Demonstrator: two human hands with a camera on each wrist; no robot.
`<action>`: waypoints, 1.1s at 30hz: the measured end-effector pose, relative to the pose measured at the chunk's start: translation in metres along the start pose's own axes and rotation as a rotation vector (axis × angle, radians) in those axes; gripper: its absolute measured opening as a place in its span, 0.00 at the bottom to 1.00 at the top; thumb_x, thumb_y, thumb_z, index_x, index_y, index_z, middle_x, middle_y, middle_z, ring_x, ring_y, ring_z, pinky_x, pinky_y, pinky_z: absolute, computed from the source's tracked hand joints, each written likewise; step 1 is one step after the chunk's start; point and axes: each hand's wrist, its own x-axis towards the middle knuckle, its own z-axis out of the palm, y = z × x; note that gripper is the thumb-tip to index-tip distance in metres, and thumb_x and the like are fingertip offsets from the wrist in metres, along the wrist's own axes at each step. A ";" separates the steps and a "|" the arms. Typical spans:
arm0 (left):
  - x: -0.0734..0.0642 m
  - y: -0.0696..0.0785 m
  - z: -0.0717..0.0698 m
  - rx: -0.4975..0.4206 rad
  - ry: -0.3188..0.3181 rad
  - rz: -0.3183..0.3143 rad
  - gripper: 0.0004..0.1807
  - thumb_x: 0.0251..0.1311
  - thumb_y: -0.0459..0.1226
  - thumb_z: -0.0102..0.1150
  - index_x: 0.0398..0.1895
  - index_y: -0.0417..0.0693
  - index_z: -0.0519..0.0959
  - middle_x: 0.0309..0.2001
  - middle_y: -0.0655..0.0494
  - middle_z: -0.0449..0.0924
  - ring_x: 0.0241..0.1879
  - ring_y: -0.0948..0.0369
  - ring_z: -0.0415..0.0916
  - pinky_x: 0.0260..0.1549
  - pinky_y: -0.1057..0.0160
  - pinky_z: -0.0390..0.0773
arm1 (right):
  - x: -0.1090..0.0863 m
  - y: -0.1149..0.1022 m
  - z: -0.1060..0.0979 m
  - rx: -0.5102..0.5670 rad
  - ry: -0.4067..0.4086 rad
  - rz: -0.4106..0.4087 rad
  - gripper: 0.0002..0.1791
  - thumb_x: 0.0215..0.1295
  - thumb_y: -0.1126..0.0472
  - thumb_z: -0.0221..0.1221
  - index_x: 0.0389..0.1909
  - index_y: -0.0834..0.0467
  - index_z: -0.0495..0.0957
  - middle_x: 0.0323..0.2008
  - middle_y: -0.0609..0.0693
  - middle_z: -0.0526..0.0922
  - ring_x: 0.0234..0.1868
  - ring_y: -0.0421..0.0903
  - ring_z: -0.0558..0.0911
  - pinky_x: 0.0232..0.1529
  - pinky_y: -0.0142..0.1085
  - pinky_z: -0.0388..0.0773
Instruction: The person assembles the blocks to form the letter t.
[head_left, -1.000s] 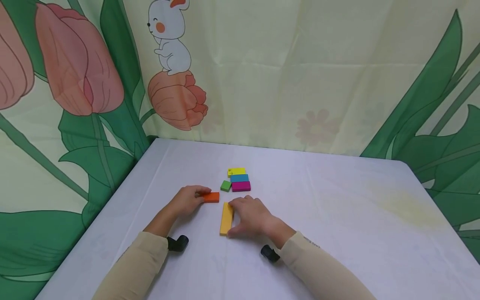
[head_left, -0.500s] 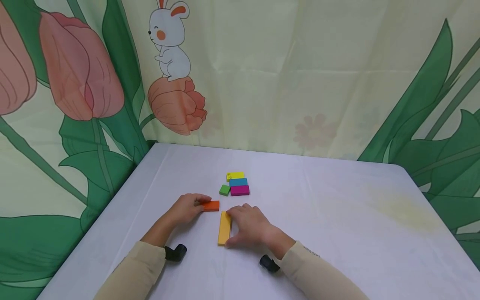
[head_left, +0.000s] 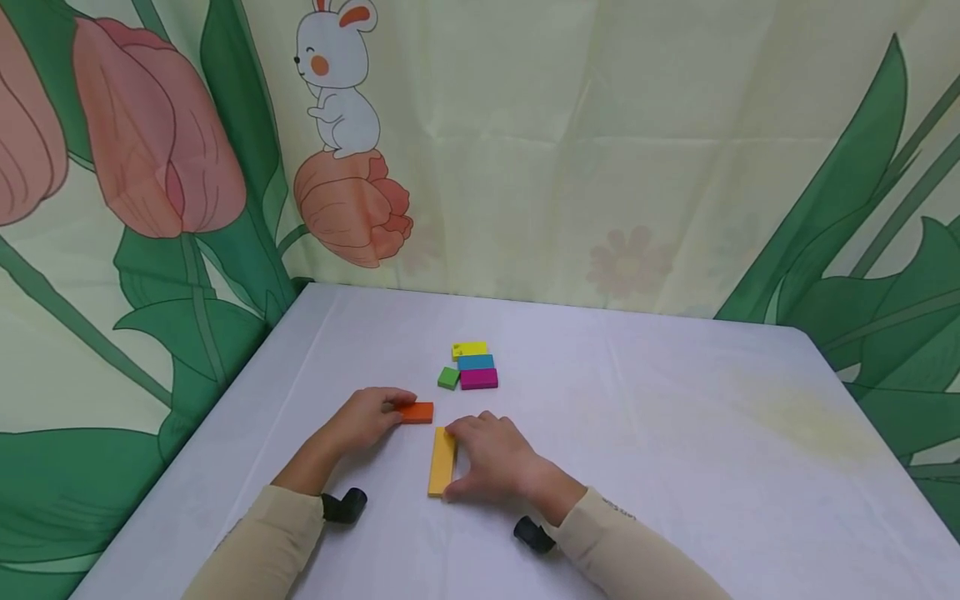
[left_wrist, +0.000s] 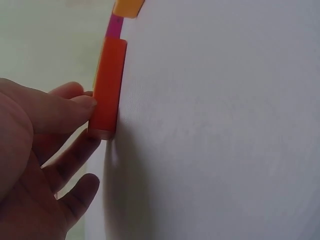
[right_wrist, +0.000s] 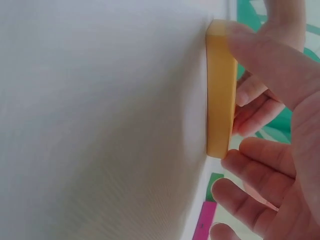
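Observation:
My left hand [head_left: 367, 417] pinches a flat orange block [head_left: 417, 412] by its left end, thumb against one side and fingers on the other. In the left wrist view that orange block [left_wrist: 109, 85] lies along the white tabletop. A longer amber-yellow block [head_left: 442, 462] lies lengthwise nearby, below and right of it. My right hand [head_left: 495, 462] holds this one across its two ends; in the right wrist view the thumb covers one end of the amber block [right_wrist: 221, 95] and a fingertip meets the other. A small gap separates the two held blocks.
Farther back on the white table [head_left: 637, 433] lie a magenta block [head_left: 478, 379], a blue block [head_left: 476, 362] and a yellow block [head_left: 469, 351] side by side. A small green block [head_left: 448, 377] sits at their left. A printed curtain [head_left: 525, 167] hangs behind the table.
Both held blocks have slid slightly toward me and a little left, away from the group at the back. The head view has tilted slightly. Both grips look the same.

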 end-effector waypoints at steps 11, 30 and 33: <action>0.005 -0.004 -0.003 -0.003 -0.010 -0.003 0.20 0.67 0.29 0.60 0.60 0.49 0.80 0.60 0.51 0.78 0.65 0.48 0.69 0.62 0.45 0.70 | 0.005 -0.006 0.001 -0.020 0.029 0.005 0.45 0.50 0.34 0.72 0.66 0.53 0.73 0.60 0.45 0.77 0.56 0.46 0.73 0.57 0.44 0.73; 0.008 -0.009 -0.014 -0.003 -0.020 0.013 0.20 0.68 0.28 0.57 0.62 0.45 0.79 0.61 0.48 0.77 0.66 0.46 0.67 0.64 0.45 0.68 | 0.021 -0.016 0.007 0.037 0.044 0.020 0.45 0.51 0.35 0.71 0.67 0.53 0.72 0.62 0.46 0.76 0.58 0.47 0.72 0.57 0.44 0.73; 0.008 -0.008 -0.016 0.016 -0.019 0.014 0.20 0.68 0.28 0.57 0.62 0.45 0.79 0.61 0.47 0.77 0.66 0.45 0.67 0.64 0.44 0.68 | 0.024 -0.017 0.007 0.033 0.040 0.023 0.46 0.51 0.34 0.71 0.67 0.53 0.72 0.62 0.45 0.76 0.58 0.47 0.72 0.57 0.44 0.73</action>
